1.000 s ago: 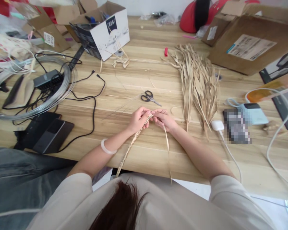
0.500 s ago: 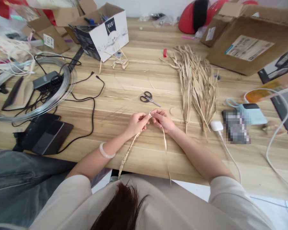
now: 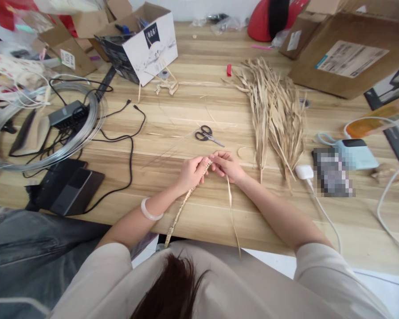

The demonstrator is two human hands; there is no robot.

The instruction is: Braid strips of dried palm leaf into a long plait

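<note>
A braided straw cord [image 3: 177,215] runs from my fingers down to the table's front edge. My left hand [image 3: 193,172] is closed around the cord near its upper end. Right beside it, my right hand [image 3: 226,165] pinches that end, the fingertips of both hands almost touching. From under my right hand a loose flat straw strip [image 3: 231,204] hangs down past the table edge. What lies exactly between the right fingertips is partly hidden. Just beyond my hands lie small black-handled scissors [image 3: 209,135], with thin straw bits around them.
Bundles of dried straw leaves [image 3: 269,119] lie to the right, beyond them a cardboard box [image 3: 346,57]. A white box [image 3: 153,48] stands at the back left. Coiled wire [image 3: 96,110], black cables and a power bank [image 3: 75,188] fill the left; a light blue device [image 3: 359,155] lies right.
The left fingers have shifted slightly, and more of the braid shows between the two hands. The whole view has moved a little; both hands keep their hold.
</note>
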